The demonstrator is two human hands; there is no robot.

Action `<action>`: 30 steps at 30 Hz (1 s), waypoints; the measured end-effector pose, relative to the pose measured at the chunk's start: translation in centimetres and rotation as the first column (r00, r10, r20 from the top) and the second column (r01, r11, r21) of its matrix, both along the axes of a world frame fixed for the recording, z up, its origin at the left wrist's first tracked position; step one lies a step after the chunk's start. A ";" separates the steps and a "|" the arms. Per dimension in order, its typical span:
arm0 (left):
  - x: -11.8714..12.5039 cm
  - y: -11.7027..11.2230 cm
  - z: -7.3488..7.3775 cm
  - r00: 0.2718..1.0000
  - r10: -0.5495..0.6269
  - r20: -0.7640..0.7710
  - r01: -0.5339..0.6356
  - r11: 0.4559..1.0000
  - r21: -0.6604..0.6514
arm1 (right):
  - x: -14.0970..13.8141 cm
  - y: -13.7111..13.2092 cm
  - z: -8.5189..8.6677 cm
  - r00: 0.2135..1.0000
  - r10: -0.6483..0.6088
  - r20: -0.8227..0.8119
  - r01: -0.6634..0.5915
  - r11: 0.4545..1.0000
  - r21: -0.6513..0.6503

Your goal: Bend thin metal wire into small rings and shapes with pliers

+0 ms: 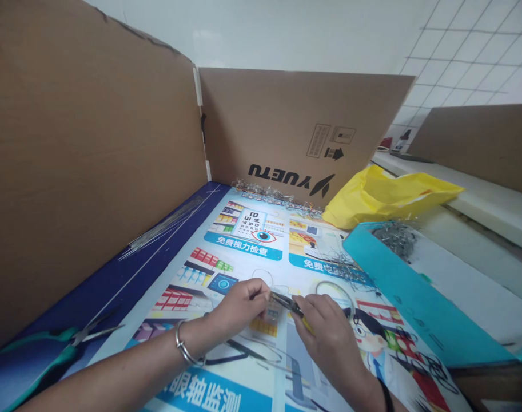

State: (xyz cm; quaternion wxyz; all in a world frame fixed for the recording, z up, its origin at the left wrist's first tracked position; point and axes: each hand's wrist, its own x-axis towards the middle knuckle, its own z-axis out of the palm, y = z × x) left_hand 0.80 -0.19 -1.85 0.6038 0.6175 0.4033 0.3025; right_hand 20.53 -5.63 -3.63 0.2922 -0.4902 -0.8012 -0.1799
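My left hand (247,300) is closed in a pinch on a thin wire (263,272), whose fine loop curves up just beyond the fingertips. Wrapped in my right hand (329,337) is a pair of pliers (286,301) with dark metal jaws and a yellow grip. The jaws point left and meet the left fingertips; the exact spot they grip is hidden. Under both hands lies a printed poster sheet (239,266). A coil of wire (335,286) rests just beyond my right hand.
Green-handled pliers (74,340) lie open at the left, below a bundle of straight wires (166,226). Cardboard walls (261,126) stand left and behind. A yellow bag (372,197), a teal box (406,309) with tangled wire (395,240), and dark loops (436,366) are on the right.
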 end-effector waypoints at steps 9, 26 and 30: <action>0.1 -0.3 0.6 1.000 -0.006 0.007 0.007 0.998 -0.058 | 0.1 0.0 0.2 0.998 0.017 0.054 -0.018 1.000 0.018; 0.0 -0.4 1.0 0.998 -0.047 0.046 0.051 0.994 -0.101 | 0.3 -0.1 0.4 0.997 0.053 0.051 -0.054 0.998 0.019; -0.1 -0.3 1.1 0.997 -0.070 0.045 0.072 0.995 -0.063 | 0.4 -0.1 -0.1 0.986 0.060 -0.155 -0.085 0.983 -0.161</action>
